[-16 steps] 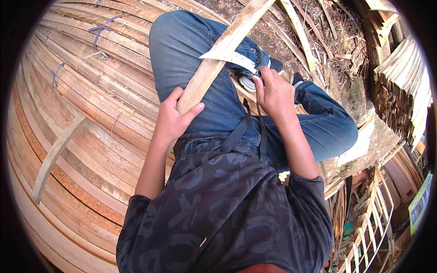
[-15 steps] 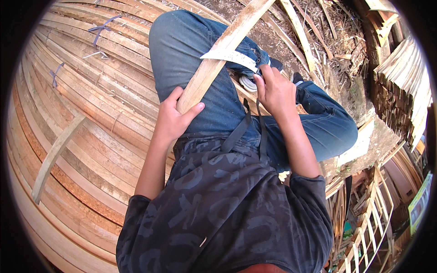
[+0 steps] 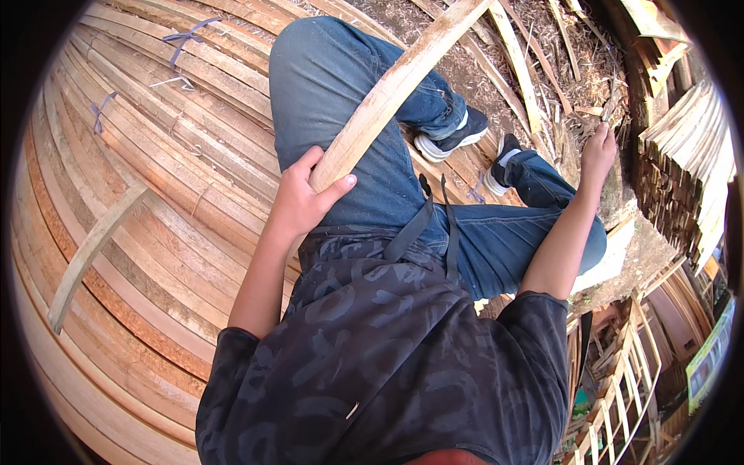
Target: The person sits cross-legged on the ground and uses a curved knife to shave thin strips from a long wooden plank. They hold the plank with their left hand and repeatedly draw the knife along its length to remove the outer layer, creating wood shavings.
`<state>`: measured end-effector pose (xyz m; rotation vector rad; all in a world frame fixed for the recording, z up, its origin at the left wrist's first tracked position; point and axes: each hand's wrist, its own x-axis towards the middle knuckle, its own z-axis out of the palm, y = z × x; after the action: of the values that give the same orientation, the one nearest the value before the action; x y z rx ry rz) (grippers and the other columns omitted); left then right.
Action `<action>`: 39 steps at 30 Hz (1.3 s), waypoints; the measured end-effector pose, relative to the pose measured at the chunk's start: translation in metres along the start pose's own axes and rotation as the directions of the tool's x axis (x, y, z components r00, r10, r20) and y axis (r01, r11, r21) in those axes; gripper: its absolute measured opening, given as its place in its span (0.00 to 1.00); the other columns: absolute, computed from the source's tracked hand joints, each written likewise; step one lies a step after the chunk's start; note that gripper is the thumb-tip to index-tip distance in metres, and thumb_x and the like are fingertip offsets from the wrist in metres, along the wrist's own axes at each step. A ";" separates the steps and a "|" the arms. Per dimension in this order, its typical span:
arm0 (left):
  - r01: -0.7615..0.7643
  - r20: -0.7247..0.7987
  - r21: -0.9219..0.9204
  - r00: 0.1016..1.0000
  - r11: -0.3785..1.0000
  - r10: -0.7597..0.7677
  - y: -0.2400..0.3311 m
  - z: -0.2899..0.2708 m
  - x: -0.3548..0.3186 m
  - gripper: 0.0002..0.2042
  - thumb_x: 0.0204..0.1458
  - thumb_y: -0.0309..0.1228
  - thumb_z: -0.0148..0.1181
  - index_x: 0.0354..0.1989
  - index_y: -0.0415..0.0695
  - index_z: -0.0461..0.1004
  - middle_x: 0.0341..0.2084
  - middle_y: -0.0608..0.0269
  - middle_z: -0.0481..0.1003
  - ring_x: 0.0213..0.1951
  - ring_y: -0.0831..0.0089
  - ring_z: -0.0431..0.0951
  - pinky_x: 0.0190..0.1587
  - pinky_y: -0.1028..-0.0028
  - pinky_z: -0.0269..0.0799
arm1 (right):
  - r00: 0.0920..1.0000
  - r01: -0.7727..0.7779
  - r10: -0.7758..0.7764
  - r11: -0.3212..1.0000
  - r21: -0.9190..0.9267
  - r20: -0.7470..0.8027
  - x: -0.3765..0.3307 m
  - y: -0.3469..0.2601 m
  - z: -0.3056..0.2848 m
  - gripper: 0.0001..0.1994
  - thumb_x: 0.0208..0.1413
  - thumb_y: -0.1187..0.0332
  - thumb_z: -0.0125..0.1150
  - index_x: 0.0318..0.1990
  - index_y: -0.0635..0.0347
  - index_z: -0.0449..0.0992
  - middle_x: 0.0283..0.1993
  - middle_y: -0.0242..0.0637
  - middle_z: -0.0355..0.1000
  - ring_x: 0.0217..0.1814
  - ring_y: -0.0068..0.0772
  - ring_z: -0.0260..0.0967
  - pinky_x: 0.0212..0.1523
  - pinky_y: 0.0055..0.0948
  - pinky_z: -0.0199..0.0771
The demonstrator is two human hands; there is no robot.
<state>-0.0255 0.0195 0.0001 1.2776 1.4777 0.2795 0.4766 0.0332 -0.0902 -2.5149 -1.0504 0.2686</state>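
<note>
My left hand [image 3: 298, 198] is closed round the near end of a long wooden strip [image 3: 384, 101], thumb on top. The pale strip slants up and to the right across my left thigh, its far end past my foot at the top of the picture. Well off to the right, my right hand [image 3: 598, 155] is closed on a curved knife. Its blade [image 3: 612, 101] is seen thinly, pointing away over the litter of wood, and is hard to tell from the background. The knife is apart from the strip.
Bundled wooden strips [image 3: 155, 232] cover the left side, some tied with blue cord [image 3: 186, 37]. A stack of thin slats [image 3: 690, 155] stands at the right, with a slatted wooden frame [image 3: 624, 387] below it. Shavings and loose offcuts [image 3: 515, 70] lie on the ground ahead.
My right hand has swung outward to the right with the curved knife, off the wooden strip where the blade lay across it. My left hand keeps its hold on the strip.
</note>
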 end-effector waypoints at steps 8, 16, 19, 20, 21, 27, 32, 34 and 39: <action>0.103 0.064 -0.121 0.993 0.987 -0.095 -0.002 -0.005 0.003 0.18 0.46 0.40 0.70 0.27 0.39 0.68 0.21 0.66 0.67 0.27 0.80 0.64 0.31 0.76 0.64 | 0.784 0.359 -0.495 0.853 0.378 0.375 -0.166 -0.155 0.014 0.10 0.62 0.63 0.55 0.41 0.61 0.72 0.26 0.48 0.73 0.27 0.55 0.73 0.28 0.45 0.70; 0.062 0.020 -0.085 0.998 0.994 -0.061 -0.007 0.000 0.001 0.18 0.47 0.40 0.69 0.29 0.38 0.69 0.21 0.66 0.68 0.27 0.80 0.65 0.31 0.76 0.64 | 0.630 0.550 -0.631 0.774 0.314 0.452 -0.176 -0.158 0.020 0.09 0.60 0.65 0.56 0.43 0.59 0.70 0.28 0.47 0.73 0.29 0.53 0.73 0.27 0.45 0.71; 0.062 0.064 -0.095 0.996 0.994 -0.056 -0.003 -0.002 0.003 0.14 0.50 0.35 0.67 0.31 0.40 0.68 0.23 0.70 0.67 0.28 0.84 0.64 0.30 0.80 0.61 | 0.574 0.619 -0.674 0.729 0.292 0.466 -0.178 -0.159 0.014 0.09 0.60 0.64 0.57 0.42 0.58 0.70 0.27 0.44 0.71 0.26 0.51 0.72 0.25 0.44 0.71; 0.074 0.089 -0.102 0.994 0.992 -0.065 0.000 -0.003 0.003 0.13 0.52 0.33 0.65 0.32 0.41 0.67 0.23 0.72 0.66 0.28 0.87 0.63 0.30 0.82 0.59 | 0.567 0.631 -0.675 0.725 0.278 0.472 -0.179 -0.159 0.015 0.09 0.60 0.64 0.57 0.42 0.57 0.70 0.27 0.43 0.71 0.26 0.51 0.72 0.25 0.44 0.71; 0.075 0.072 -0.105 0.995 0.992 -0.068 0.001 -0.002 0.003 0.14 0.51 0.35 0.66 0.31 0.40 0.68 0.23 0.70 0.67 0.28 0.84 0.64 0.30 0.80 0.61 | 0.561 0.642 -0.675 0.720 0.264 0.479 -0.179 -0.159 0.016 0.09 0.59 0.64 0.57 0.42 0.57 0.70 0.27 0.43 0.70 0.25 0.51 0.72 0.25 0.44 0.71; 0.062 0.023 -0.109 0.998 0.992 -0.060 -0.004 0.001 0.003 0.17 0.48 0.38 0.69 0.30 0.38 0.70 0.22 0.65 0.70 0.28 0.80 0.67 0.31 0.75 0.65 | 0.574 0.711 -0.718 0.676 0.196 0.393 -0.162 -0.151 0.036 0.09 0.58 0.60 0.58 0.38 0.55 0.71 0.27 0.40 0.68 0.25 0.47 0.71 0.24 0.42 0.69; 0.068 0.012 -0.097 0.998 0.993 -0.067 -0.003 0.001 0.001 0.16 0.48 0.38 0.68 0.30 0.38 0.70 0.22 0.66 0.69 0.28 0.80 0.66 0.31 0.76 0.65 | 0.673 0.669 -0.675 0.730 0.142 0.301 -0.135 -0.143 0.048 0.12 0.62 0.56 0.53 0.37 0.55 0.70 0.29 0.44 0.71 0.27 0.52 0.73 0.24 0.47 0.70; 0.059 0.045 -0.110 0.998 0.992 -0.054 -0.011 0.000 -0.002 0.14 0.51 0.35 0.66 0.32 0.40 0.69 0.23 0.71 0.66 0.28 0.84 0.63 0.30 0.80 0.60 | 0.832 0.486 -0.463 0.874 0.002 0.307 -0.096 -0.127 0.055 0.16 0.65 0.54 0.48 0.38 0.58 0.71 0.34 0.50 0.74 0.31 0.58 0.73 0.28 0.51 0.70; 0.024 0.085 -0.113 0.996 0.993 -0.014 -0.007 -0.006 0.001 0.13 0.51 0.34 0.65 0.33 0.41 0.68 0.23 0.74 0.65 0.27 0.87 0.61 0.29 0.82 0.57 | 0.999 0.000 0.007 0.979 -0.203 0.031 0.012 0.014 0.033 0.24 0.66 0.52 0.41 0.50 0.65 0.75 0.43 0.58 0.75 0.49 0.58 0.73 0.50 0.49 0.68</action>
<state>-0.0343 0.0204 -0.0039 1.1695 1.3825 0.2902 0.4835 0.0424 -0.1264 -2.7015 -1.1380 0.2118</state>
